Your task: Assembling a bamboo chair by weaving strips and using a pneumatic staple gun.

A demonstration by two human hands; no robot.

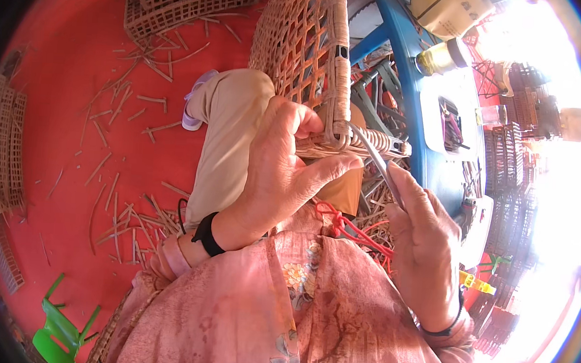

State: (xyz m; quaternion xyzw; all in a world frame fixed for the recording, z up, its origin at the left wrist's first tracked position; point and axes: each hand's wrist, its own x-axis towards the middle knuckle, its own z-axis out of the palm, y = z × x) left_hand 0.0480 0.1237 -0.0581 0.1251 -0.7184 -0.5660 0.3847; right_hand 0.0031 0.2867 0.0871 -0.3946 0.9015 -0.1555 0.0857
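While gripped: basket rim (336, 134) in left hand (274, 174).

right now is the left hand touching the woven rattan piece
Touching. The head view shows the left hand gripping the wrapped rim of the woven rattan piece, fingers curled over it and thumb pressed beneath.

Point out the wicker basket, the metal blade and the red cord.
wicker basket (303, 42), head view, on its woven side wall.
metal blade (377, 158), head view, mid-length of the blade.
red cord (345, 226), head view, on the knotted loops.
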